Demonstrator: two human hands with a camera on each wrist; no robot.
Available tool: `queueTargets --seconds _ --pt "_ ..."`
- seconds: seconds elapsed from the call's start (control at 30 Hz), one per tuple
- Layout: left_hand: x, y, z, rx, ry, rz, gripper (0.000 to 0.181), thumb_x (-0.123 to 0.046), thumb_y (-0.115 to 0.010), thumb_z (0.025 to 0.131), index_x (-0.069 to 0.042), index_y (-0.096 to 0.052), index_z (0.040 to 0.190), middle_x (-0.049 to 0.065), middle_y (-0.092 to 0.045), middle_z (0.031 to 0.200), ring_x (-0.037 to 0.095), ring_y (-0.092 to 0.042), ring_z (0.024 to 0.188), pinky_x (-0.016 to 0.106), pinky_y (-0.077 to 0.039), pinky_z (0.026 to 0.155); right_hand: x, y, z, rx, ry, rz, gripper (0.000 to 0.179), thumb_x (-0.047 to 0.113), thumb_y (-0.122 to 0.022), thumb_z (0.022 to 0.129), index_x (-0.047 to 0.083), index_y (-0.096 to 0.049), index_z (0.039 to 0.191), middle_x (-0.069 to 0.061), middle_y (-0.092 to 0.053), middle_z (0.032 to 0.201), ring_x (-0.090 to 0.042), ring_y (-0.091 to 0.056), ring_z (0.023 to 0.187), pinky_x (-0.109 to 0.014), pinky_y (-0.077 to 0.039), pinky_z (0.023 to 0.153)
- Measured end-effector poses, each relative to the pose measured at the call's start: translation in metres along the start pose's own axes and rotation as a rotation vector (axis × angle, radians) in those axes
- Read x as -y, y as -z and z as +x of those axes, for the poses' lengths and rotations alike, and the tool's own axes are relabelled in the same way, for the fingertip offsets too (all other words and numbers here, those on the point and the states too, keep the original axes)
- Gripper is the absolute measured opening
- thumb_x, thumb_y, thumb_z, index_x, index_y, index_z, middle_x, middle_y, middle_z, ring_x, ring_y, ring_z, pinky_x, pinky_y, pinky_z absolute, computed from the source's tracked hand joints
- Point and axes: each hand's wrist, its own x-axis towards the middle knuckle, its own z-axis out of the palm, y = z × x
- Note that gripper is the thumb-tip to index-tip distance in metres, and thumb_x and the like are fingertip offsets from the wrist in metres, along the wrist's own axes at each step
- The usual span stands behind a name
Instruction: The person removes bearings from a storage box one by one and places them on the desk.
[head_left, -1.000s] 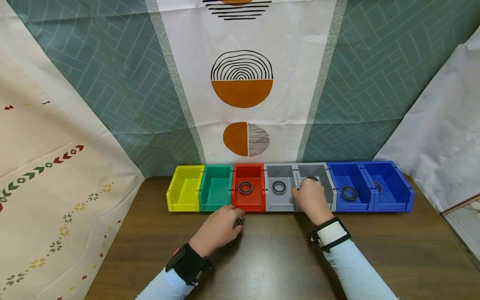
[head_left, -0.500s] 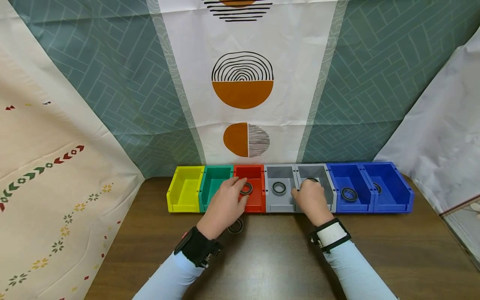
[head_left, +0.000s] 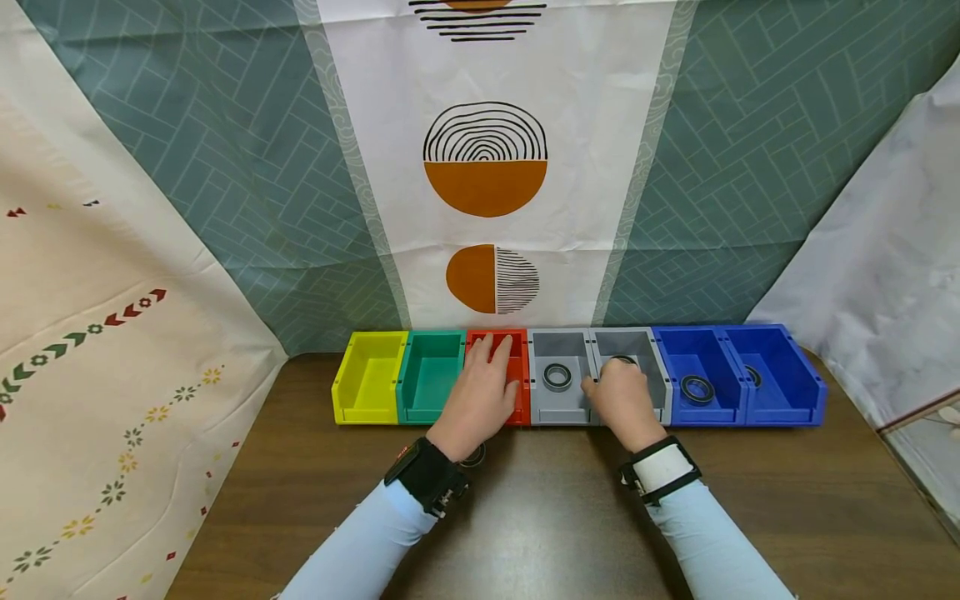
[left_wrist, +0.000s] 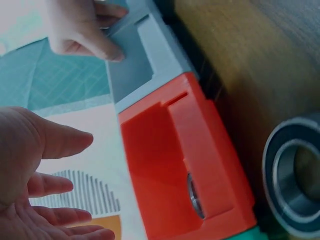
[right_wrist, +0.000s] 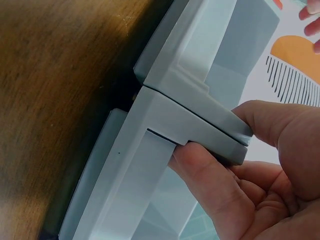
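My left hand reaches over the red bin with fingers spread and nothing in its grasp. A ball bearing shows partly inside that bin in the left wrist view. Another bearing lies on the table in front of the bins, partly covered by my left wrist in the head view. My right hand pinches the adjoining side walls of the left grey bin and the right grey bin, thumb on one side, fingers on the other. The left grey bin contains a bearing; the right one has a bearing, partly hidden.
Left of the red bin stand a green bin and a yellow bin. Two blue bins close the row on the right, each with a bearing in it. Patterned cloth hangs behind the brown table.
My left hand has let go of the bearing on the table and moved up and right over the red bin, its fingers spreading. My right hand stays in place.
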Motion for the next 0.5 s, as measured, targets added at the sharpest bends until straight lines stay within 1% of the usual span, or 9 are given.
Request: queueTargets --seconds 0.17,0.33,0.43,0.5 --pt "-0.001 -0.012 0.005 0.080 0.047 -0.026 0.066 -0.026 -0.062 0.088 -0.010 -0.032 0.144 0.017 -0.029 0.149 0.034 -0.029 0.138 0.046 -0.043 0.100 0.000 0.000 0.000 -0.004 0.000 0.002 0.036 0.028 -0.066 0.082 0.002 -0.058 0.056 -0.017 -0.060 0.064 -0.027 -0.058 0.057 -0.035 -0.042 0.045" --pt "-0.001 -0.021 0.009 0.160 0.098 -0.063 0.061 -0.028 -0.059 0.090 -0.009 -0.035 0.142 0.020 -0.031 0.148 0.038 -0.028 0.138 0.051 -0.041 0.100 0.000 0.001 -0.001 -0.009 -0.006 0.002 0.036 0.027 -0.066 0.081 0.002 -0.059 0.057 -0.016 -0.060 0.065 -0.025 -0.057 0.055 -0.034 -0.041 0.044" --pt "0.000 -0.026 0.012 0.180 0.103 -0.071 0.055 -0.027 -0.054 0.092 -0.006 -0.037 0.141 0.021 -0.032 0.147 0.040 -0.028 0.138 0.052 -0.035 0.104 0.000 0.000 -0.001 -0.001 -0.004 0.004 0.037 0.027 -0.066 0.082 0.003 -0.056 0.055 -0.015 -0.059 0.063 -0.024 -0.055 0.055 -0.033 -0.040 0.044" --pt "0.001 -0.028 0.013 0.184 0.104 -0.059 0.052 -0.024 -0.052 0.093 -0.005 -0.038 0.140 0.023 -0.033 0.147 0.041 -0.027 0.138 0.052 -0.031 0.107 0.000 0.000 -0.001 0.004 -0.004 0.007 0.037 0.027 -0.066 0.082 0.003 -0.056 0.055 -0.015 -0.058 0.063 -0.024 -0.055 0.056 -0.033 -0.039 0.044"
